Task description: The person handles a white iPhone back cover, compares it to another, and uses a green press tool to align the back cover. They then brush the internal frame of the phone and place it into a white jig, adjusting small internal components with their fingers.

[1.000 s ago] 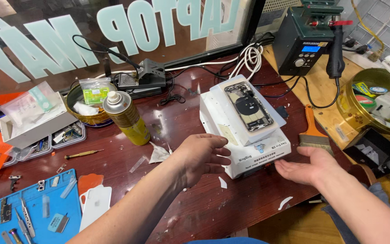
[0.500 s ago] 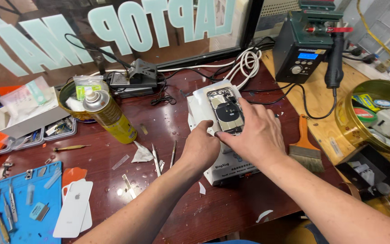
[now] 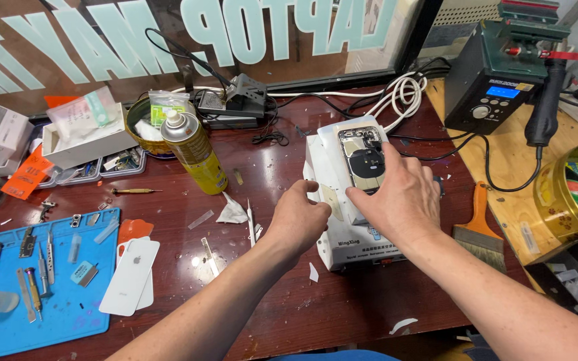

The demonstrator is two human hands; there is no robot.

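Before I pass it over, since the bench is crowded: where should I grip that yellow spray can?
Grip the yellow spray can around its mid-body, coming from its right, probably. It stands tilted but free there, while the round tin crowds its left and the nozzle is too small to hold.

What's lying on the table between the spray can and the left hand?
In the head view, a crumpled white scrap and thin tweezers lie between the spray can and the left hand.
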